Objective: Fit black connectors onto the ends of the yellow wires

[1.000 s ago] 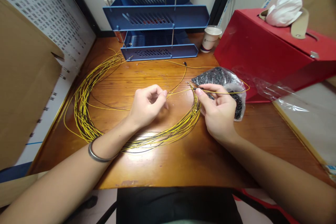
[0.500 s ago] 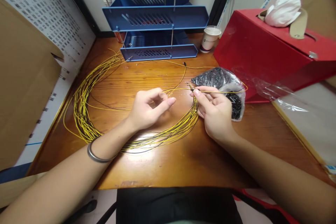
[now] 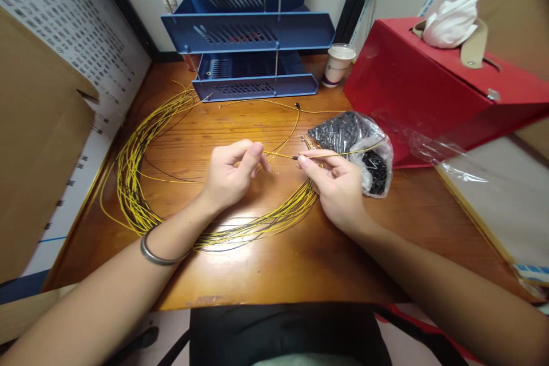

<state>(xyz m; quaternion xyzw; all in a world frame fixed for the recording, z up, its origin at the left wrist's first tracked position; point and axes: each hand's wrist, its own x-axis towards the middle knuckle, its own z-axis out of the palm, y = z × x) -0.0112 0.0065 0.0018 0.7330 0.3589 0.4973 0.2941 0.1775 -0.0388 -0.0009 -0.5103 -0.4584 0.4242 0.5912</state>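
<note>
Yellow wire crosses plastic bag holding black pieces.

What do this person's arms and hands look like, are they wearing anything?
The left forearm and right forearm are bare, with no sleeves or gloves in view. The left hand and right hand show no rings. The only thing worn is a thin grey metal bangle on the left wrist; the right wrist has nothing.

Bare forearms — grey bangle on left wrist
</note>
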